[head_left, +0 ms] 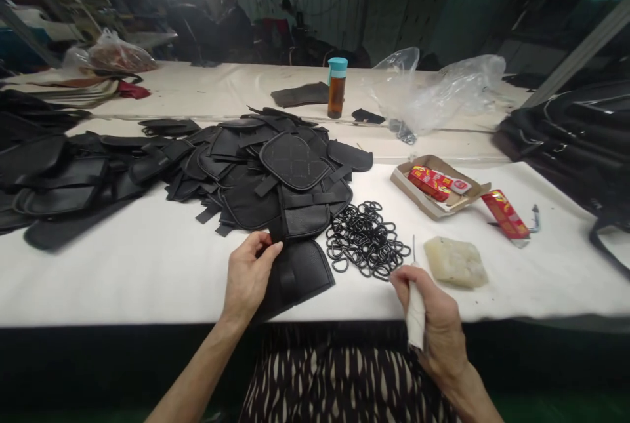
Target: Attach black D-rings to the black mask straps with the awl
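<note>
My left hand (250, 272) is closed, pinching a black strap (277, 229) between thumb and fingers. That strap is at a black padded piece (310, 272) lying near the table's front edge. In my right hand (433, 311) is an awl (416, 308) with a pale wrapped handle, its thin metal spike pointing up and away from me. The right thumb and forefinger are close to the near edge of a heap of black D-rings (364, 239); whether they also pinch a ring is unclear. Behind my left hand rises a pile of black padded pieces (293, 161) with straps.
Right of the rings sits a yellowish block (455, 262). Beyond it are a cardboard tray (433, 210) with red packets and another red packet (506, 214). A bottle (336, 92) and clear plastic bags (443, 95) stand farther back. Black bags (571, 141) lie at right.
</note>
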Demonstrator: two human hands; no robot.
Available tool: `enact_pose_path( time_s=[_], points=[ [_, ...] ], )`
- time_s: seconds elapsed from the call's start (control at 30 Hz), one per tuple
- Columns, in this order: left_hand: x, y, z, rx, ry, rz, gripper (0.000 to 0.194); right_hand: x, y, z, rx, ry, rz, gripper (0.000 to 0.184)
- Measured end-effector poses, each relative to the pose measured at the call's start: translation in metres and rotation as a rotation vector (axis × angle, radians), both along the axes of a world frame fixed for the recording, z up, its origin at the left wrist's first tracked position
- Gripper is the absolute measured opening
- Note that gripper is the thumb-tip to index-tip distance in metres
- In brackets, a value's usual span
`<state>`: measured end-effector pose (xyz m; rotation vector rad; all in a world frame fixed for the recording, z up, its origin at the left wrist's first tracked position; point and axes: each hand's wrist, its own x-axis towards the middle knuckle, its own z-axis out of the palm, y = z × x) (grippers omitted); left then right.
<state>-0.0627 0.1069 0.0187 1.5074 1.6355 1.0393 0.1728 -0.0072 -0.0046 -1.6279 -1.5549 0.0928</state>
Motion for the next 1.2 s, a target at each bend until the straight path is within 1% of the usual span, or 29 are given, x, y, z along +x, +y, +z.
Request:
enact_pose_path(
  time_s=[0.07, 0.13, 0.17, 0.23, 0.3, 0.33, 0.4, 0.5, 0.6, 0.7, 0.83, 0.97, 1.03, 1.1, 1.17, 1.2],
  points=[
    [-0.005, -0.011, 0.009, -0.048, -0.192, 0.019, 0.015, -0.004, 0.005, -0.003, 0.057, -0.139, 0.024, 0.009],
    [-0.008, -0.021, 0.019, -0.107, -0.355, 0.015, 0.018, -0.008, 0.011, -0.006, 0.091, -0.225, 0.008, 0.011],
    [-0.008, -0.025, 0.024, -0.122, -0.409, 0.011, 0.019, -0.011, 0.015, -0.006, 0.093, -0.242, -0.005, 0.011],
    [-0.005, -0.031, 0.032, -0.111, -0.447, 0.008, 0.02, -0.016, 0.023, -0.008, 0.074, -0.265, -0.02, 0.01],
    [0.004, -0.033, 0.034, -0.09, -0.431, -0.007, 0.019, -0.021, 0.03, -0.008, 0.053, -0.292, -0.035, 0.01],
    [0.01, -0.033, 0.033, -0.098, -0.428, -0.033, 0.018, -0.022, 0.033, -0.009, 0.04, -0.302, -0.042, 0.01],
    [0.023, -0.032, 0.027, -0.142, -0.432, -0.117, 0.015, -0.024, 0.037, -0.009, 0.018, -0.31, -0.053, 0.01],
    [0.041, -0.03, 0.012, -0.189, -0.381, -0.226, 0.009, -0.021, 0.038, -0.01, 0.004, -0.304, -0.046, 0.012],
    [0.051, -0.028, 0.001, -0.141, -0.274, -0.261, 0.004, -0.014, 0.034, -0.012, 0.022, -0.294, -0.029, 0.014],
    [0.052, -0.028, -0.004, -0.076, -0.209, -0.291, 0.007, -0.005, 0.03, -0.014, 0.058, -0.295, -0.034, 0.014],
    [0.048, -0.029, -0.006, 0.017, -0.063, -0.289, 0.01, 0.005, 0.031, -0.015, 0.099, -0.347, -0.07, 0.018],
    [0.047, -0.031, -0.005, 0.104, 0.09, -0.268, 0.013, 0.013, 0.034, -0.011, 0.099, -0.423, -0.105, 0.024],
    [0.047, -0.031, -0.003, 0.095, 0.117, -0.277, 0.015, 0.016, 0.035, -0.007, 0.074, -0.451, -0.12, 0.025],
    [0.047, -0.032, 0.001, 0.059, 0.095, -0.305, 0.016, 0.021, 0.034, -0.004, 0.037, -0.46, -0.121, 0.027],
    [0.048, -0.031, 0.004, -0.013, 0.017, -0.332, 0.017, 0.025, 0.032, 0.0, 0.0, -0.446, -0.11, 0.027],
    [0.048, -0.03, 0.005, -0.075, -0.044, -0.334, 0.017, 0.027, 0.031, 0.002, -0.012, -0.429, -0.109, 0.027]
  ],
)
